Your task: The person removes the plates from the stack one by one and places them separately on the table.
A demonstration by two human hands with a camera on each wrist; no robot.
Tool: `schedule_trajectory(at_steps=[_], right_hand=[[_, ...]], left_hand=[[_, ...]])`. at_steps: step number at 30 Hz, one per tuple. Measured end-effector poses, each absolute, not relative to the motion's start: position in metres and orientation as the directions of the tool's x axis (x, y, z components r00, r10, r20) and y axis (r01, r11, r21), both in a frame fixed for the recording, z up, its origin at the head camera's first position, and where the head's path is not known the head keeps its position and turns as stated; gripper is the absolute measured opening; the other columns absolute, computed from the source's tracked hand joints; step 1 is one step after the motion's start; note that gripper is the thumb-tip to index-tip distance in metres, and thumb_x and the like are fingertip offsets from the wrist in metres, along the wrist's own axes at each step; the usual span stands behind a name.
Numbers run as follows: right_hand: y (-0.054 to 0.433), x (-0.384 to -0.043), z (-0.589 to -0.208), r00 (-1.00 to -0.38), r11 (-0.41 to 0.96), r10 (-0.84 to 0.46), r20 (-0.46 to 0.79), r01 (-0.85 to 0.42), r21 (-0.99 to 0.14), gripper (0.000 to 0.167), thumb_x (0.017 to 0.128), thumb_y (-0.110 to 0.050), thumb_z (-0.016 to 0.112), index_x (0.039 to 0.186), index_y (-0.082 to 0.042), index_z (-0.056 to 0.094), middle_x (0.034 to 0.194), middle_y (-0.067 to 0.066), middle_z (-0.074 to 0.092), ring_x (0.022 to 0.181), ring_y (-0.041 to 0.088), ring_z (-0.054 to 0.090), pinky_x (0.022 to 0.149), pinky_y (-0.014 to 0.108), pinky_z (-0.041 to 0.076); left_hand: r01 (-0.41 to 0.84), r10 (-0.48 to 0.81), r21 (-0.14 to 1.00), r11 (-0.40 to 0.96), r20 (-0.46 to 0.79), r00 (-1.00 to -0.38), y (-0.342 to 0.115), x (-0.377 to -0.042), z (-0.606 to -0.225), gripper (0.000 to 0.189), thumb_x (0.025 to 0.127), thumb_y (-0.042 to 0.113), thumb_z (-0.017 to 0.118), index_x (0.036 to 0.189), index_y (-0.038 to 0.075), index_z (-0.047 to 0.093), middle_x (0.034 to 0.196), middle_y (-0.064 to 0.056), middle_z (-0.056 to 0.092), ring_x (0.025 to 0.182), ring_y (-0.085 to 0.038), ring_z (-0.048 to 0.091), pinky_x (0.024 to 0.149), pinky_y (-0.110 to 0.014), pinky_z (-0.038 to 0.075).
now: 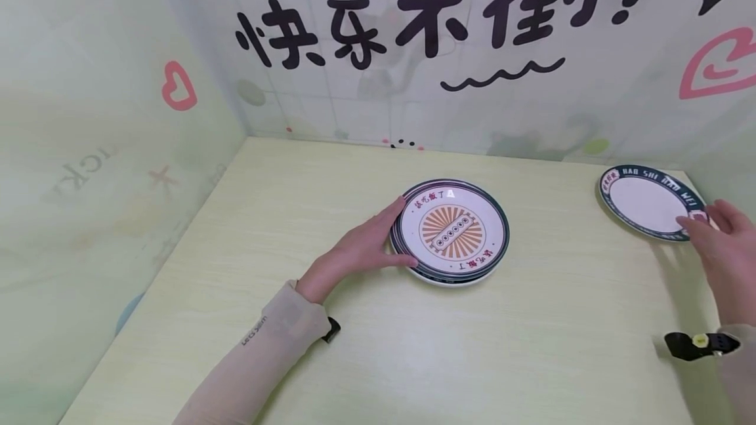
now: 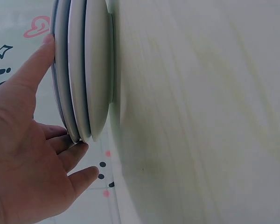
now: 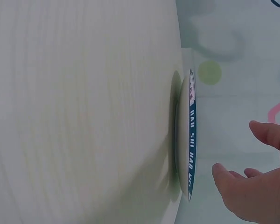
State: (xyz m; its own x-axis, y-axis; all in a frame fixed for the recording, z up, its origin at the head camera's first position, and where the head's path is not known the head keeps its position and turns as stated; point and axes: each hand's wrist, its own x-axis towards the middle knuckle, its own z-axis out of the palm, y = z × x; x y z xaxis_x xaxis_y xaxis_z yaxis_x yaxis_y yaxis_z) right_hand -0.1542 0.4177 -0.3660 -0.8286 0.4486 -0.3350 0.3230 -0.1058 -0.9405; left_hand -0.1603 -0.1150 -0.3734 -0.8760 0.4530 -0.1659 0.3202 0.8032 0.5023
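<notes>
A stack of several round plates (image 1: pixel 451 231) sits on the table, its top plate white with an orange sunburst, red characters and dark rim lines. My left hand (image 1: pixel 369 244) holds the stack at its left edge, thumb and fingers spread around the rims. From the side, the left wrist view shows that hand (image 2: pixel 32 135) against the stacked plate edges (image 2: pixel 79 70). At the far right lies a single white plate (image 1: pixel 646 205) with a dark green lettered rim. My right hand (image 1: pixel 723 248) is at its right edge, fingers apart; in the right wrist view a gap separates them.
The pale wooden table (image 1: pixel 502 359) meets a printed back wall (image 1: pixel 378 103) with large black characters. A side wall (image 1: pixel 77 215) rises at the left. The single plate lies close to the back right corner.
</notes>
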Motion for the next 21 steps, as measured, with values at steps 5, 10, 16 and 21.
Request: schedule_trajectory(at_steps=[5, 10, 16, 21], right_hand=[[0.412, -0.157, -0.365, -0.839, -0.081, 0.446, -0.31, 0.307, -0.948, 0.103, 0.086, -0.02, 0.078, 0.16, -0.032, 0.007, 0.165, -0.022, 0.005, 0.15, -0.004, 0.013, 0.096, -0.003, 0.037], [0.406, -0.16, -0.363, -0.862, -0.137, 0.42, -0.285, 0.25, -0.958, 0.103, 0.085, -0.01, 0.078, 0.16, -0.03, 0.011, 0.166, -0.02, 0.009, 0.147, -0.005, 0.02, 0.076, -0.005, 0.043], [0.395, -0.163, -0.357, -0.861, -0.12, 0.413, -0.298, 0.272, -0.955, 0.105, 0.083, -0.017, 0.081, 0.16, -0.033, 0.012, 0.165, -0.021, 0.011, 0.149, -0.005, 0.018, 0.08, -0.005, 0.044], [0.387, -0.162, -0.355, -0.888, -0.141, 0.374, -0.269, 0.232, -0.962, 0.099, 0.088, -0.01, 0.075, 0.161, -0.03, 0.011, 0.166, -0.02, 0.009, 0.151, -0.004, 0.014, 0.075, -0.005, 0.045]], left_hand=[[0.32, 0.453, 0.504, 0.802, -0.163, -0.876, -0.115, -0.16, -0.373, 0.119, 0.08, 0.058, 0.076, 0.162, 0.014, 0.002, 0.17, -0.003, 0.009, 0.155, -0.022, 0.018, 0.126, -0.038, 0.025], [0.318, 0.452, 0.507, 0.802, -0.165, -0.877, -0.115, -0.159, -0.373, 0.119, 0.079, 0.057, 0.077, 0.162, 0.014, 0.002, 0.169, -0.003, 0.009, 0.155, -0.023, 0.018, 0.126, -0.039, 0.026], [0.308, 0.444, 0.508, 0.805, -0.17, -0.88, -0.114, -0.159, -0.373, 0.119, 0.079, 0.057, 0.077, 0.162, 0.015, 0.003, 0.17, -0.002, 0.009, 0.155, -0.022, 0.018, 0.126, -0.039, 0.026], [0.308, 0.443, 0.512, 0.802, -0.164, -0.881, -0.114, -0.159, -0.373, 0.118, 0.079, 0.057, 0.077, 0.162, 0.016, 0.003, 0.17, -0.001, 0.01, 0.155, -0.022, 0.019, 0.126, -0.039, 0.026]])
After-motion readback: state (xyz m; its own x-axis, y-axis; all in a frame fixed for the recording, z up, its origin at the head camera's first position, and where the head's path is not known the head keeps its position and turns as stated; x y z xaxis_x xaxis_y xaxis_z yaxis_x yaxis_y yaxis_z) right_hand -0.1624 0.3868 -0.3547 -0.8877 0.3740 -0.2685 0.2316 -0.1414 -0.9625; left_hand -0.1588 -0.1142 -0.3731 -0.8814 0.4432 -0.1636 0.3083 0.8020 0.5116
